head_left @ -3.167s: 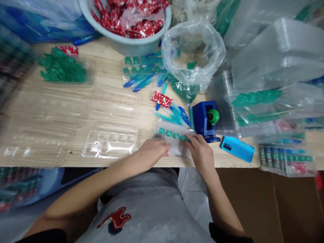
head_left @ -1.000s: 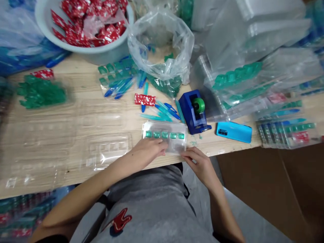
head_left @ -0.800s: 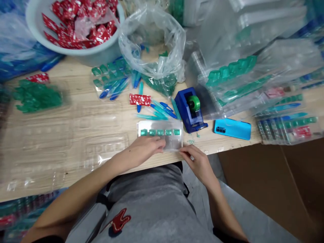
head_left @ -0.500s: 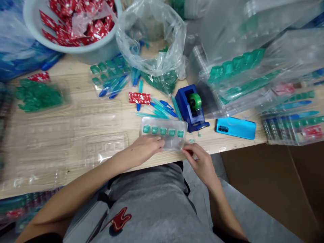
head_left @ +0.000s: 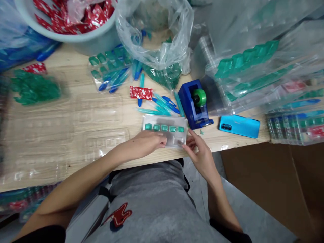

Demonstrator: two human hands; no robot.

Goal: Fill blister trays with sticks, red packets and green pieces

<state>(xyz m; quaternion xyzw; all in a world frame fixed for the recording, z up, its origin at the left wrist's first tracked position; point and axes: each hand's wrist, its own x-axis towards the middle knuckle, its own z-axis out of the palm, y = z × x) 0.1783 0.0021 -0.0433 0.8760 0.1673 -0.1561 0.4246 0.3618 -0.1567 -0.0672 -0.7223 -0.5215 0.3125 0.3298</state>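
Observation:
A clear plastic blister case (head_left: 170,140) lies at the table's front edge, with a row of green cube-shaped pieces (head_left: 164,128) along its far side. My left hand (head_left: 150,140) reaches over the case from the left, its fingers curled and pressed on the near part. At the case's right end, my right hand (head_left: 199,152) holds the near corner, thumb on the rim and index finger along the side. The left hand covers part of the case's near-left area.
Beyond the case lie blue pens (head_left: 165,105) and a red packet (head_left: 141,92). A blue tape dispenser (head_left: 188,101) and a blue phone (head_left: 239,126) are to the right. Behind stand a tub (head_left: 76,38) of red packets and a clear bag (head_left: 154,54). Empty blister shells (head_left: 37,135) lie left.
My right hand's pinch at the near-right corner has loosened, with the index finger now up along the case's side. My left hand stays on the case. The view has shifted slightly.

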